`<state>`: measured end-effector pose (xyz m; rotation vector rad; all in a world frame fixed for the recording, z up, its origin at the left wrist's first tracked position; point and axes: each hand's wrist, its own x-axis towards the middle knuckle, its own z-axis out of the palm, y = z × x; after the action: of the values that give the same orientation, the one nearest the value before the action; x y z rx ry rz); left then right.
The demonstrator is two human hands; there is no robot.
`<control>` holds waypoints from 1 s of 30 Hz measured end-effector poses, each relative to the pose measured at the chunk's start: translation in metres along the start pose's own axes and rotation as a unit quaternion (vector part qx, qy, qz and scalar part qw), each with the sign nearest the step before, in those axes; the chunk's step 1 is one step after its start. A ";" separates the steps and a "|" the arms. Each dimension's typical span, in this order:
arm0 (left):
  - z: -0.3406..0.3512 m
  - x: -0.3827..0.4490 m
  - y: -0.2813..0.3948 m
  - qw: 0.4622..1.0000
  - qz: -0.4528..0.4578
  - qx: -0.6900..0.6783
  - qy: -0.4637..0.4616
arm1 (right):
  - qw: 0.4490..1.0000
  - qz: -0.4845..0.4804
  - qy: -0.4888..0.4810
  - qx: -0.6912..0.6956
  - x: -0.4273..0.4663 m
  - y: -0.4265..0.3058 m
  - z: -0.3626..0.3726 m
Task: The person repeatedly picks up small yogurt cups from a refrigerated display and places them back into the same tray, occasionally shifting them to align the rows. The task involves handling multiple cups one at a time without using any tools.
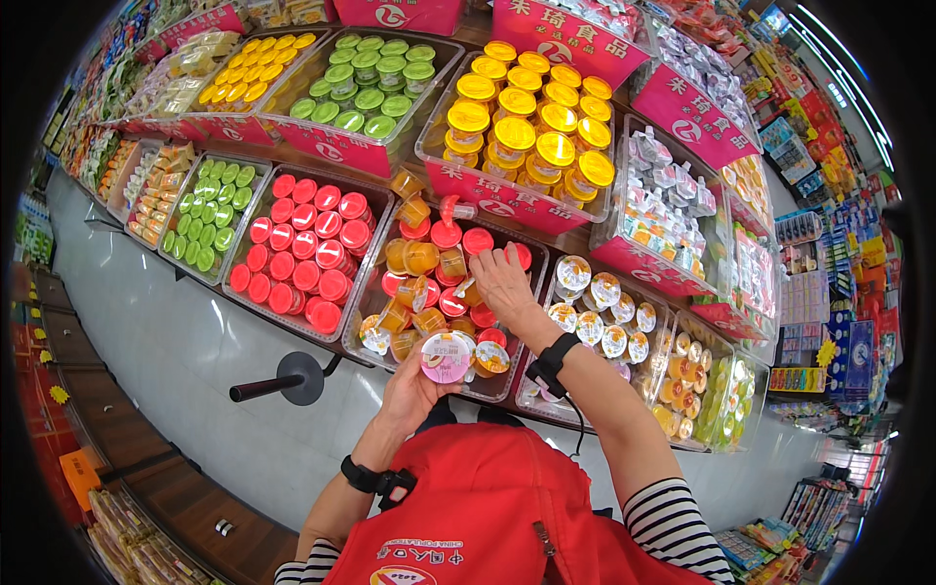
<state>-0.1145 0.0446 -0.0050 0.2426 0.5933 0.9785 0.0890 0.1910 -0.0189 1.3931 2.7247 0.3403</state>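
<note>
My left hand holds a round cup with a pink and white printed lid, just above the near edge of a clear plastic bin. Inside that bin, my right hand reaches down among red-lidded cups and orange jelly cups; its fingers touch the cups, and whether they grip one is hidden. The orange cups lie at mixed angles over the red lids. At the bin's back edge a small red-lidded cup lies on its side, beside two stacked orange cups.
Left of this bin stands a bin of red-lidded cups; to the right is one of foil-lidded cups. Behind rise bins of yellow-lidded and green-lidded cups. A black rod with a disc juts out at the near left.
</note>
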 end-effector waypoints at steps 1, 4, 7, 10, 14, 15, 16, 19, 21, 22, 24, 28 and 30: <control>0.001 0.000 -0.001 1.000 -0.002 0.001 0.001 | 1.000 0.004 -0.010 0.000 0.000 -0.002 -0.003; 0.005 0.002 -0.002 1.000 -0.007 0.006 0.001 | 1.000 -0.003 0.007 -0.017 0.002 -0.005 0.001; 0.007 0.003 -0.004 1.000 -0.007 0.010 0.004 | 1.000 0.019 -0.022 -0.002 0.005 -0.006 0.002; 0.010 0.002 -0.006 1.000 -0.004 0.016 0.010 | 0.989 0.085 0.002 0.123 -0.002 0.000 -0.006; 0.013 0.000 -0.009 1.000 -0.002 0.023 0.016 | 0.891 0.202 0.110 0.392 -0.045 0.016 -0.032; 0.011 0.000 -0.011 1.000 -0.003 0.023 0.016 | 0.854 0.229 0.129 0.450 -0.059 0.018 -0.039; 0.007 0.002 -0.015 1.000 -0.010 0.017 0.020 | 0.846 0.239 0.133 0.458 -0.073 0.019 -0.047; 0.007 0.005 -0.023 0.999 -0.020 0.017 0.041 | 0.819 0.249 0.152 0.495 -0.122 0.017 -0.064; 0.013 0.009 -0.024 0.997 -0.032 0.035 0.057 | 0.809 0.275 0.117 0.506 -0.158 0.010 -0.067; 0.013 0.012 -0.024 0.998 -0.035 0.036 0.040 | 0.818 0.279 0.098 0.493 -0.179 0.005 -0.068; 0.022 0.017 -0.027 0.998 -0.040 0.044 0.026 | 0.806 0.317 0.066 0.495 -0.221 -0.008 -0.070; 0.040 0.027 -0.030 0.995 -0.070 0.066 0.008 | 0.753 0.457 0.064 0.469 -0.275 -0.006 -0.056; 0.045 0.032 -0.033 0.993 -0.082 0.080 0.006 | 0.759 0.508 0.103 0.394 -0.292 0.002 -0.034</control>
<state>-0.0525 0.0560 0.0052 0.3269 0.6923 0.7756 0.2576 -0.0493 0.0014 3.1252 1.9227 -0.7943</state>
